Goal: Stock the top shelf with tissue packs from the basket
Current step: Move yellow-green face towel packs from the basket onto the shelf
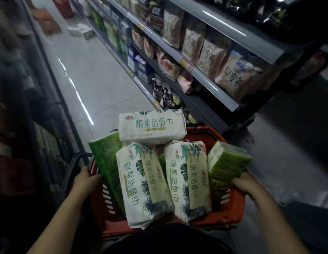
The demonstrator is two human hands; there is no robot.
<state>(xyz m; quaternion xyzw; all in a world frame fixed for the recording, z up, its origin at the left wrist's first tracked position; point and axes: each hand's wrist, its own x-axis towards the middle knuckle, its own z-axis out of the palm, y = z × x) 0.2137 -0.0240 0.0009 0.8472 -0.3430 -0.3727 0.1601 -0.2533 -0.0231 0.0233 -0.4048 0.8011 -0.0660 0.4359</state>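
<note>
A red plastic basket (232, 204) is held in front of me, piled with tissue packs. Three white packs with leaf prints lie on top: one across the far side (152, 125), two lengthwise (141, 184) (188, 178). Green packs stick out at the left (106, 162) and at the right (227, 164). My left hand (84, 177) grips the basket's left rim beside the black handle (71, 171). My right hand (245, 184) grips the right rim, touching the green pack there.
A grey shelf unit (214, 85) runs along the right, its shelves filled with bagged goods. A dark cabinet (31, 107) lines the left of the tiled aisle. Boxes and a red object lie on the floor far ahead (81, 30).
</note>
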